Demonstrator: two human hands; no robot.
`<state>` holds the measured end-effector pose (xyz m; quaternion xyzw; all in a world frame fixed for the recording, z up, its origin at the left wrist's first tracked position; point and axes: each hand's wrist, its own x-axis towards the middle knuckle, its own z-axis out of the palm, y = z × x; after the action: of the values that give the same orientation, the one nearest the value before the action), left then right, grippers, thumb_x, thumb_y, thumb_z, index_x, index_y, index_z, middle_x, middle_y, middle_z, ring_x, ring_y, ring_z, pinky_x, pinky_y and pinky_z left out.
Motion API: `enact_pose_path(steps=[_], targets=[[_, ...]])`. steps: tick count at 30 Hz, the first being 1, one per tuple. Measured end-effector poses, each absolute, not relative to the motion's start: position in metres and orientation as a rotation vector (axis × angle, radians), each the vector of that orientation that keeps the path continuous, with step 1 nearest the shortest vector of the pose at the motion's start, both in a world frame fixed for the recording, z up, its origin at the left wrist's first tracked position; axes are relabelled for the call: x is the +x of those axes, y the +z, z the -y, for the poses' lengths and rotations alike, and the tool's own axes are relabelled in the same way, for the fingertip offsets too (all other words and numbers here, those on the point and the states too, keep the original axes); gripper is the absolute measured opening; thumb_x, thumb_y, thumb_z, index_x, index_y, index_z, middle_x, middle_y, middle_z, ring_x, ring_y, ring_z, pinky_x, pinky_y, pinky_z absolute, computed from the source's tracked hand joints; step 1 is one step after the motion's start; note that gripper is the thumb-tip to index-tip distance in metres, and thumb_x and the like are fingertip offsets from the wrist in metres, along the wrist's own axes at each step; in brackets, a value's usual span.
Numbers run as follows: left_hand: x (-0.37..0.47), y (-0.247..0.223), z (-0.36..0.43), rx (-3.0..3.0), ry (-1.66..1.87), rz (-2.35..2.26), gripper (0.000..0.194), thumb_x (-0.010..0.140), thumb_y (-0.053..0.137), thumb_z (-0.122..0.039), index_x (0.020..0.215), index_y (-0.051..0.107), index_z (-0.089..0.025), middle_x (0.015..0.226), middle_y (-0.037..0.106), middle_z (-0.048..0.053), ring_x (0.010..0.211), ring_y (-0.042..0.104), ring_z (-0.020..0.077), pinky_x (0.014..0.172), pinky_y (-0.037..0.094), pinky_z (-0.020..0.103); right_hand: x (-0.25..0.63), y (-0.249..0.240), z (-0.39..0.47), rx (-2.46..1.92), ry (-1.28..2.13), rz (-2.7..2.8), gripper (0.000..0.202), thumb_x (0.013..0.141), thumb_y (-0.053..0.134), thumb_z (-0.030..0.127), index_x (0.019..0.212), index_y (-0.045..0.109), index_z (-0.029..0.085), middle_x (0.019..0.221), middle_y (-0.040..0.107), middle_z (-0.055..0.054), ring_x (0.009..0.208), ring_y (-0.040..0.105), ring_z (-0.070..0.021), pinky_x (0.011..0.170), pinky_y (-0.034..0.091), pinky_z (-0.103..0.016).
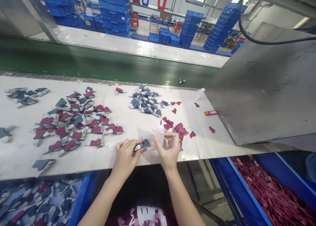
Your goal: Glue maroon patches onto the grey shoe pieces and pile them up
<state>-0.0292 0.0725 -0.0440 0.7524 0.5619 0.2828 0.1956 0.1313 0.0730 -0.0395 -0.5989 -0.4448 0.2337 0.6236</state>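
Note:
My left hand [125, 156] pinches a small dark-blue and white plastic part [143, 144] just above the near edge of the white worktable [118, 102]. Close beside it, my right hand [170, 150] holds a whitish translucent squeeze bottle [159, 133]; a thin dark tip points up from it, and the bottle is blurred. Right of that hand lies a loose pile of flat maroon pieces [180, 129]. Beyond both hands sits a heap of blue and white parts [145, 100]. A larger heap of parts with maroon or blue faces [74, 120] spreads to the left.
A green conveyor belt [111, 68] runs behind the worktable, with one part [182, 81] on it. A metal panel [266, 87] stands at right. Below are a blue bin of parts [85, 193] and a blue bin of maroon pieces [249, 193]. A red-yellow packet [211, 113] lies near the panel.

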Motion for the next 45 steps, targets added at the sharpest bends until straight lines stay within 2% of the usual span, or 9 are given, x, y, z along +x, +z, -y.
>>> enact_pose_path(steps=[7,10,13,18,22,28,33,40,45], targets=[[-0.035,-0.045,-0.069,2.166,0.822,-1.55,0.016,0.095,0.054,-0.03,0.103,0.066,-0.024,0.102,0.076,0.006,0.094,0.067,0.0252,0.089,0.031,0.041,0.137,-0.033,-0.099,-1.385,0.822,1.355,0.037,0.074,0.076,0.035,0.099,0.053,0.023,0.104,0.074,-0.006,0.084,0.073,-0.0192,0.076,0.06,-0.034],[-0.037,-0.047,-0.068,2.189,0.867,-1.549,0.017,0.094,0.055,-0.032,0.104,0.067,-0.025,0.102,0.076,0.006,0.093,0.067,0.025,0.086,0.033,0.04,0.166,-0.029,-0.102,-1.425,0.593,1.599,0.032,0.078,0.075,0.034,0.106,0.063,0.023,0.116,0.07,-0.008,0.099,0.068,-0.0222,0.085,0.056,-0.039],[-0.036,-0.049,-0.069,2.198,0.899,-1.547,0.018,0.094,0.056,-0.032,0.106,0.067,-0.025,0.101,0.076,0.005,0.091,0.068,0.0238,0.086,0.033,0.039,0.197,-0.03,-0.11,-1.644,0.251,1.523,0.019,0.087,0.066,0.037,0.098,0.072,0.023,0.103,0.071,-0.01,0.103,0.059,-0.0269,0.093,0.047,-0.047],[-0.036,-0.047,-0.069,2.156,0.909,-1.52,0.019,0.094,0.055,-0.032,0.107,0.067,-0.026,0.104,0.076,0.005,0.094,0.068,0.0233,0.089,0.033,0.041,0.216,-0.039,-0.132,-1.797,0.186,1.342,0.033,0.086,0.063,0.049,0.086,0.073,0.018,0.092,0.064,-0.015,0.099,0.049,-0.0324,0.093,0.039,-0.056],[-0.038,-0.041,-0.069,2.006,0.958,-1.502,0.022,0.093,0.055,-0.036,0.109,0.069,-0.027,0.105,0.076,0.004,0.091,0.069,0.0229,0.09,0.039,0.042,0.211,-0.035,-0.135,-1.761,0.295,1.33,0.025,0.083,0.066,0.045,0.075,0.067,0.021,0.081,0.065,-0.008,0.093,0.052,-0.0287,0.086,0.043,-0.047],[-0.032,-0.033,-0.061,1.73,1.09,-1.568,0.028,0.088,0.062,-0.042,0.11,0.074,-0.029,0.101,0.077,0.003,0.097,0.066,0.0253,0.084,0.053,0.038,0.186,-0.01,-0.094,-1.562,0.572,1.194,0.025,0.086,0.065,0.045,0.087,0.063,0.02,0.085,0.07,-0.003,0.074,0.065,-0.0178,0.068,0.051,-0.031],[-0.025,-0.03,-0.054,1.694,1.123,-1.511,0.03,0.088,0.064,-0.037,0.115,0.073,-0.03,0.1,0.077,0.003,0.095,0.066,0.0236,0.083,0.055,0.036,0.146,0.005,-0.053,-1.339,0.957,1.151,0.018,0.082,0.072,0.038,0.088,0.072,0.02,0.078,0.074,-0.003,0.074,0.07,-0.018,0.071,0.055,-0.03],[-0.024,-0.026,-0.048,1.754,1.154,-1.429,0.029,0.09,0.062,-0.032,0.118,0.072,-0.029,0.108,0.076,0.003,0.097,0.067,0.0226,0.086,0.053,0.036,0.128,0.005,-0.043,-1.347,0.971,1.178,0.014,0.08,0.075,0.032,0.088,0.078,0.021,0.076,0.076,-0.003,0.068,0.068,-0.0175,0.065,0.055,-0.029],[-0.023,-0.024,-0.044,1.754,1.161,-1.448,0.028,0.089,0.065,-0.033,0.115,0.073,-0.029,0.102,0.077,0.003,0.089,0.067,0.0213,0.081,0.053,0.034,0.129,0.005,-0.042,-1.349,0.989,1.129,0.016,0.079,0.076,0.032,0.09,0.077,0.02,0.072,0.075,-0.003,0.066,0.068,-0.0173,0.065,0.055,-0.029]])
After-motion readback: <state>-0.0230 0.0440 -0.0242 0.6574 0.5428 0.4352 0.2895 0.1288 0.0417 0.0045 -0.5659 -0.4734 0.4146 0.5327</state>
